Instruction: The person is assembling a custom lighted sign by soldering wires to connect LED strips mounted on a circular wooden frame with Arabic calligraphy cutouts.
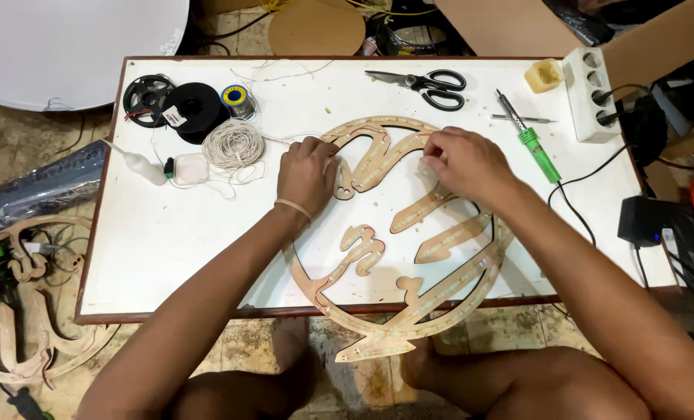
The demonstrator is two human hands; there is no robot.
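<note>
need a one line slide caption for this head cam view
Both hands, left hand and right hand, rest on a round wooden cutout on a white table, scissors nearby.

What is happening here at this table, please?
A person sits at a white table and works with both bare hands on a round wooden cutout frame. The left hand presses on its upper left part, while the right hand pinches something small at the top, too small to tell. Scissors, a green soldering iron, a ball of string and dark spools lie unused nearby.

Scissors behind wooden cutout
</note>
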